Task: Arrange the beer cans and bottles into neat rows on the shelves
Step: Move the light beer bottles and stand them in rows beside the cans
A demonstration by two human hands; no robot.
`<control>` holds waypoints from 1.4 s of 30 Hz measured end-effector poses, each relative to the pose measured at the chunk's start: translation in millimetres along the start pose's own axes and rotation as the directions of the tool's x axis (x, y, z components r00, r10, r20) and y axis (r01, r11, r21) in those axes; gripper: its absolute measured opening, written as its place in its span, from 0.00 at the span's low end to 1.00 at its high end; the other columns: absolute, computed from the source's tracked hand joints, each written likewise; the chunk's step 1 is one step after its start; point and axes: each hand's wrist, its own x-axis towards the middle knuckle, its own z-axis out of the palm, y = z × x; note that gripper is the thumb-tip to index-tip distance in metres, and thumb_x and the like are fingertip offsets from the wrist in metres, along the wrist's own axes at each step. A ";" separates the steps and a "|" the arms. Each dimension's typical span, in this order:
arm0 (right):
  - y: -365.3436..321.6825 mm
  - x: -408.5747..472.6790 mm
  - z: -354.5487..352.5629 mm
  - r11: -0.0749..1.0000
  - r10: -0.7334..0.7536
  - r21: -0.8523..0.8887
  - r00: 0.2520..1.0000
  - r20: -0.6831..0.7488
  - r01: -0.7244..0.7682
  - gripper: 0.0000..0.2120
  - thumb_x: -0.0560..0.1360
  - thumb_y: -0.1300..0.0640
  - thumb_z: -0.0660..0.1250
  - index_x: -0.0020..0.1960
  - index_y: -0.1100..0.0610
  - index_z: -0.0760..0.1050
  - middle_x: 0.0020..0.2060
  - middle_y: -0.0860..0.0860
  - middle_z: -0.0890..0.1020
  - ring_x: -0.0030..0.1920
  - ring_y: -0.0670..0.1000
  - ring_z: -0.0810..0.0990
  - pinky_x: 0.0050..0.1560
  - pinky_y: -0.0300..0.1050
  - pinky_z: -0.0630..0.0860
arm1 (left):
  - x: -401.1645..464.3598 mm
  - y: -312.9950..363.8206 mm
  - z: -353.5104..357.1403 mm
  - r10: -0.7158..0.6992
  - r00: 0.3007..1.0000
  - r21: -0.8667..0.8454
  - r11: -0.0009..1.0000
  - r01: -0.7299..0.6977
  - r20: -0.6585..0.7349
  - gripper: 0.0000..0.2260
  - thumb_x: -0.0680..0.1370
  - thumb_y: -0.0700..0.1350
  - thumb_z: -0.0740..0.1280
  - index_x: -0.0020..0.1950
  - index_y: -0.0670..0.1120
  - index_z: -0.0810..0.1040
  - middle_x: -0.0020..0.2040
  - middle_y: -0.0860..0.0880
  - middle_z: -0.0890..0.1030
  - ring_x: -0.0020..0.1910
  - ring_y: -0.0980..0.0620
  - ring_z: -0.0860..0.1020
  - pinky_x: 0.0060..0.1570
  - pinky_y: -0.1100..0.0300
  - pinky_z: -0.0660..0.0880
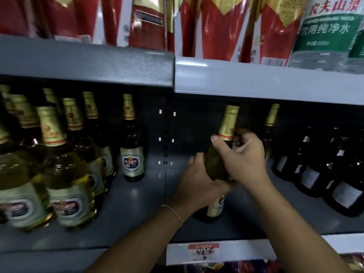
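Hands both wrapped round one gold-foiled green glass beer bottle (pixel 215 164) on the grey metal shelf (pixel 137 203). Left hand (pixel 197 184) grips its body, right hand (pixel 240 154) its neck.

Reads 农夫山泉 and 饮用纯净水 on water bottle (pixel 327 30) label top right; beer labels, price tag (pixel 203 251) scrawl too blurred

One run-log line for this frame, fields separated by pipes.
left hand grips beer bottle body | right hand grips its neck | bottle base on shelf | gap between bottle groups
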 end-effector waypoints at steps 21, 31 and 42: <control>-85.9 -72.8 156.9 0.993 0.034 0.116 0.999 0.009 -0.035 0.21 0.64 0.50 0.81 0.41 0.49 0.67 0.35 0.45 0.74 0.36 0.45 0.76 0.40 0.48 0.78 | -59.5 -83.7 -146.3 -0.087 0.989 -0.146 0.987 0.069 -0.121 0.24 0.67 0.56 0.77 0.58 0.57 0.72 0.51 0.60 0.82 0.48 0.65 0.80 0.45 0.67 0.77; -86.4 -78.8 178.4 0.994 -0.009 0.107 1.000 0.026 0.006 0.20 0.66 0.49 0.80 0.46 0.55 0.71 0.38 0.45 0.74 0.37 0.43 0.73 0.38 0.39 0.73 | -66.1 -119.5 -147.2 -0.105 0.988 -0.072 0.993 0.097 -0.117 0.35 0.67 0.60 0.74 0.69 0.60 0.62 0.61 0.58 0.76 0.59 0.59 0.76 0.59 0.57 0.77; -48.8 -90.4 153.5 0.973 -0.029 0.226 0.940 0.340 -0.052 0.31 0.64 0.46 0.78 0.64 0.50 0.73 0.56 0.45 0.81 0.58 0.44 0.79 0.56 0.41 0.77 | -74.1 -141.4 -135.4 -0.112 0.983 0.157 0.978 0.135 -0.144 0.40 0.67 0.66 0.69 0.73 0.53 0.58 0.64 0.54 0.73 0.61 0.56 0.74 0.59 0.55 0.76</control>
